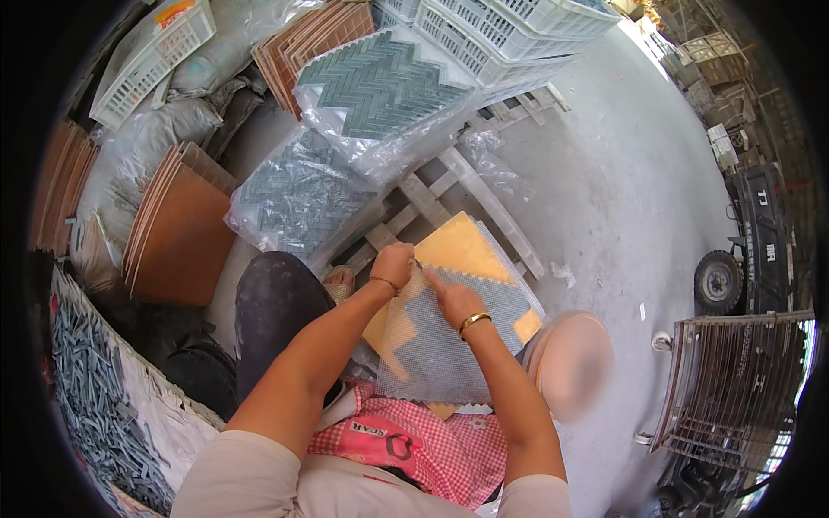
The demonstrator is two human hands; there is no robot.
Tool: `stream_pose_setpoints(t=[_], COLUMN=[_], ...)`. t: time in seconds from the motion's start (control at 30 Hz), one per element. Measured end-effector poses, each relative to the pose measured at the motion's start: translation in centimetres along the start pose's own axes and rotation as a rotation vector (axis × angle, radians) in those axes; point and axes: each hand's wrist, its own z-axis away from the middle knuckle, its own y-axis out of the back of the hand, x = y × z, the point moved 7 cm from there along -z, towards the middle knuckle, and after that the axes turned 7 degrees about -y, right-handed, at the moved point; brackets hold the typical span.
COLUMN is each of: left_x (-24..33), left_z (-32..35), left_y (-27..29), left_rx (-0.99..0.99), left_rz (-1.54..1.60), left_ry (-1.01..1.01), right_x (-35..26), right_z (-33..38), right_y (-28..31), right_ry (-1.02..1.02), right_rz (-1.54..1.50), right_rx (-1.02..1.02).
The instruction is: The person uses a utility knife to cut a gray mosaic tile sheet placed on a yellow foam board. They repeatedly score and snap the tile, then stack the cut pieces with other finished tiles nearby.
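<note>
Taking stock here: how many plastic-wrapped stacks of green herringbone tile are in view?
2: the farther stack beside the white crates, and the nearer stack below-left of it in the picture. More may be hidden.

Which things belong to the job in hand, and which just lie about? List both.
Apparently in the job:
mesh-backed tile sheet, by left hand and right hand
yellow board beneath it

Apparently lying about:
white plastic crate
bulging sack
black-tyred wheel

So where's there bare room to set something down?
Mostly the grey floor between the wooden pallet and the black vehicle, bare but for scraps. The left is crowded with brown boards, sacks and tile strips; the mesh-backed mosaic sheet crowds the lap.
</note>
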Motion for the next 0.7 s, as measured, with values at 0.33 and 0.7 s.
stream_pose_setpoints(t=[0.33,0.7], left_x=[-0.2,0.0], left_z=[-0.1,0.0], left_y=[0.4,0.7], left_rx=[0.001,0.033], left_rz=[0.031,0.057], left_ry=[0.026,-0.052], right_x=[1.1,1.7], right_z=[1.7,3.7], right_y=[-0.6,-0.3], right_ry=[-0.012,-0.036], right_rz=[-0.057,-0.048], right_rx=[0.027,-0.003])
